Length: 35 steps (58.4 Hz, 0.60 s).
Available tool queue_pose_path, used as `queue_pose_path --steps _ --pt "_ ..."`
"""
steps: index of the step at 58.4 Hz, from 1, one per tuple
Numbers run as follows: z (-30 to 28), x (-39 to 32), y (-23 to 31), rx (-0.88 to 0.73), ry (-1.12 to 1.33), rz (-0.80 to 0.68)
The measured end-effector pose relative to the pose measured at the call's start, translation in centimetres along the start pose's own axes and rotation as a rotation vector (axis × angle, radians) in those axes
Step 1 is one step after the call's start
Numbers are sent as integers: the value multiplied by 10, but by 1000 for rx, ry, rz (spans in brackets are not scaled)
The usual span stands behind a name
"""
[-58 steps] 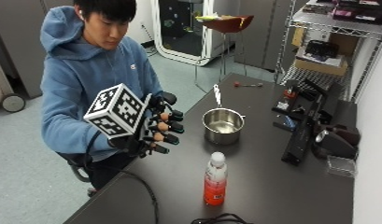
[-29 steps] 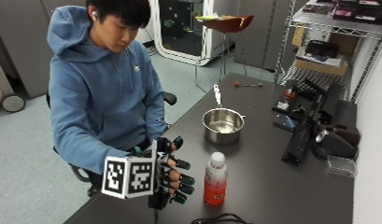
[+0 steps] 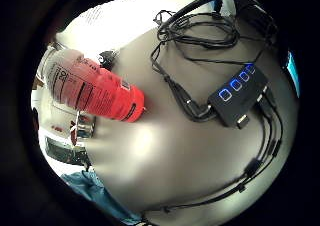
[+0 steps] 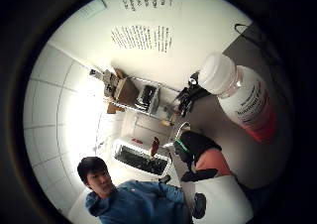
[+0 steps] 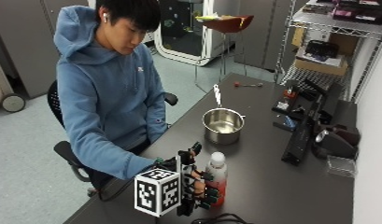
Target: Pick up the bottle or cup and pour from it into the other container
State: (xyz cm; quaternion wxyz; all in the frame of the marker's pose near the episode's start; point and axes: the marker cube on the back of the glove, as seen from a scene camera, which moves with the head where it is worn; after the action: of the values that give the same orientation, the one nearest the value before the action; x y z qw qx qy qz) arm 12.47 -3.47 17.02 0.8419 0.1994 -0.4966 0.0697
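Observation:
A clear bottle (image 5: 216, 173) with red drink and a white cap stands upright near the table's front edge. It also shows close in both palm views: bottle (image 3: 95, 91), bottle (image 4: 245, 105). My gloved right hand (image 5: 192, 183) is right beside the bottle's lower half on the person's side, palm facing it. The fingers are spread and reach the bottle's side, but none is curled round it. A steel pot (image 5: 222, 125) stands open and upright farther back on the dark table (image 5: 265, 186), about a hand's width beyond the bottle.
A black hub with blue lights (image 3: 237, 93) and loose cables (image 3: 200, 31) lie on the table by the front edge. Black devices (image 5: 299, 135) stand along the right side. A wire shelf (image 5: 327, 42) is behind them.
My right hand came down from chest height to the table and moved right, up against the bottle. Bottle and pot have not moved.

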Motion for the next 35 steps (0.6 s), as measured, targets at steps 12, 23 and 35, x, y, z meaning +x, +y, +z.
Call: queue_pose_path --steps 12,23,35 --pt "9 5 -3 1 -46 25" --pt "38 6 -11 -30 -122 50" --pt "60 4 -19 -12 -178 54"
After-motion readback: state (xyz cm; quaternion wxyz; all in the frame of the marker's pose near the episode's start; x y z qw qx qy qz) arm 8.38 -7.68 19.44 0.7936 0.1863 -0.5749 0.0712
